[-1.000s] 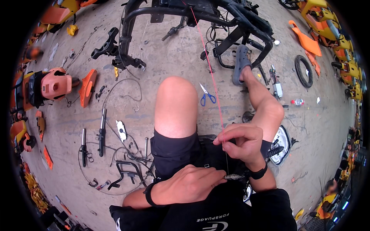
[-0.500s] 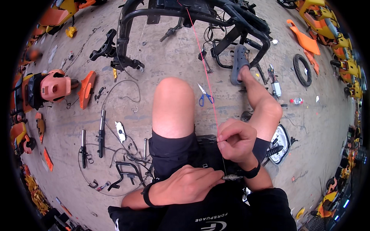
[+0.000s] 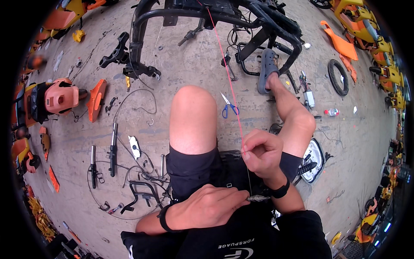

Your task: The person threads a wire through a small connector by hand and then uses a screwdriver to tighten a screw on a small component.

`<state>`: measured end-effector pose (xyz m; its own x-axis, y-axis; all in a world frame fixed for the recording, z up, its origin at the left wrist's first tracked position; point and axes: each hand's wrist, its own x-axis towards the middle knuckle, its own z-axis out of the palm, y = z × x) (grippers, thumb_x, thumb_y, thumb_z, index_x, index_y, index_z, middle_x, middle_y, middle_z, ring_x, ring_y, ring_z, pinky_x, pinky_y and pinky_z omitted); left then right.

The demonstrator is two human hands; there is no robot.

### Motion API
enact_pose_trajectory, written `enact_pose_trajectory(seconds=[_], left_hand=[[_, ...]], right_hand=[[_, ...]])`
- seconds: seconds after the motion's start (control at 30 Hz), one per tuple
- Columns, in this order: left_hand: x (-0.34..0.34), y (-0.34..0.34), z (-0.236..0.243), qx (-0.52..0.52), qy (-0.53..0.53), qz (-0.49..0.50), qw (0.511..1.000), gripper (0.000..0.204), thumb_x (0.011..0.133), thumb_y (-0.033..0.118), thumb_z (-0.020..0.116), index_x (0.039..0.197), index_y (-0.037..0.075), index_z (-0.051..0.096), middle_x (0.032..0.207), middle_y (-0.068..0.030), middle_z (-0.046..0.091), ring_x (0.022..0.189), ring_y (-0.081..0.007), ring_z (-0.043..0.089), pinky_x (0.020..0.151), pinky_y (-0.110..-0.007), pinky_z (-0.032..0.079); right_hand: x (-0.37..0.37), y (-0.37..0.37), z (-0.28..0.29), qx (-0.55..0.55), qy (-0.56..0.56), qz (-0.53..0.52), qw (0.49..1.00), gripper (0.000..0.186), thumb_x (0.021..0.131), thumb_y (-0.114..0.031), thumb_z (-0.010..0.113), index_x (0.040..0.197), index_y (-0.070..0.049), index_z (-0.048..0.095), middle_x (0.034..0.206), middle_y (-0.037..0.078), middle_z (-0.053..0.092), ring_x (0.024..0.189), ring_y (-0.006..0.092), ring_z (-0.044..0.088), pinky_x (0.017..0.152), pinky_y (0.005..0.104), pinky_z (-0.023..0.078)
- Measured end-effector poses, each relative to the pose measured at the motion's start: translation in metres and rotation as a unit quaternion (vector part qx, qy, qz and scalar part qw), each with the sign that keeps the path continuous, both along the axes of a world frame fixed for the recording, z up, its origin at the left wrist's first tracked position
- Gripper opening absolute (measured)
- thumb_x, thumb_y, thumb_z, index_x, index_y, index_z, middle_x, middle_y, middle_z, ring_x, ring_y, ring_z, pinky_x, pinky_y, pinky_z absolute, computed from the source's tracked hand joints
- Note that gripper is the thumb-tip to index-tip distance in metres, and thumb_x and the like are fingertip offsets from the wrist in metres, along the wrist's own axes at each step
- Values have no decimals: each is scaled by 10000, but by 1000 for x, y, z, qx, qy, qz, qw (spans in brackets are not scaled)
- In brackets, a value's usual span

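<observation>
Thread (image 3: 230, 77), one, between right fingers (image 3: 259, 137); scissors (image 3: 228, 103), one.

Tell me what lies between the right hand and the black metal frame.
In the head view, the red string stretches from the right hand toward the black metal frame; below it, blue-handled scissors lie on the floor.

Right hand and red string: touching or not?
Touching. The head view shows the right hand with thumb and index finger pinched on the red string, which runs from there toward the black frame.
</observation>
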<state>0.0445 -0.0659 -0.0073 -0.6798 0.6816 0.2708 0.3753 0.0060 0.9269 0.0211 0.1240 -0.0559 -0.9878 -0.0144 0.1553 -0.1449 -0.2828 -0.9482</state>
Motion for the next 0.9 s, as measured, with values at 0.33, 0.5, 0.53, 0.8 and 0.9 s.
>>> enact_pose_trajectory(seconds=[0.33,0.5,0.53,0.8,0.9], left_hand=[[0,-3,0,-13,8,-15,1000,284,799,8,754,1039,-75,627,737,-128,613,595,-274,648,460,-361,503],[0,-1,1,3,2,3,1000,241,785,-33,755,1002,-52,653,656,-101,583,517,-261,589,426,-350,446],[0,-1,1,4,2,4,1000,240,785,-33,755,1002,-52,653,656,-101,583,517,-260,589,426,-351,447],[0,-1,2,-2,1,0,1000,245,786,-30,756,1007,-49,651,660,-105,587,522,-268,595,428,-354,453],[0,-1,1,-3,5,1,1000,247,786,-27,757,1008,-47,650,663,-103,585,525,-267,596,430,-356,454]], right_hand=[[1,-2,4,-123,19,53,991,362,717,164,699,978,-37,547,993,159,602,808,172,601,673,274,530],[0,1,1,-114,41,48,991,385,708,171,718,969,-47,538,978,152,611,810,172,614,669,269,531],[0,1,1,-108,48,47,992,389,707,174,717,970,-47,535,975,150,614,809,171,616,669,268,531],[-2,1,8,-60,84,33,994,431,707,185,696,1013,-50,503,930,146,618,791,163,619,663,267,534],[-2,3,8,-30,96,27,995,475,706,182,694,1056,-48,469,913,147,614,790,160,617,657,266,533]])
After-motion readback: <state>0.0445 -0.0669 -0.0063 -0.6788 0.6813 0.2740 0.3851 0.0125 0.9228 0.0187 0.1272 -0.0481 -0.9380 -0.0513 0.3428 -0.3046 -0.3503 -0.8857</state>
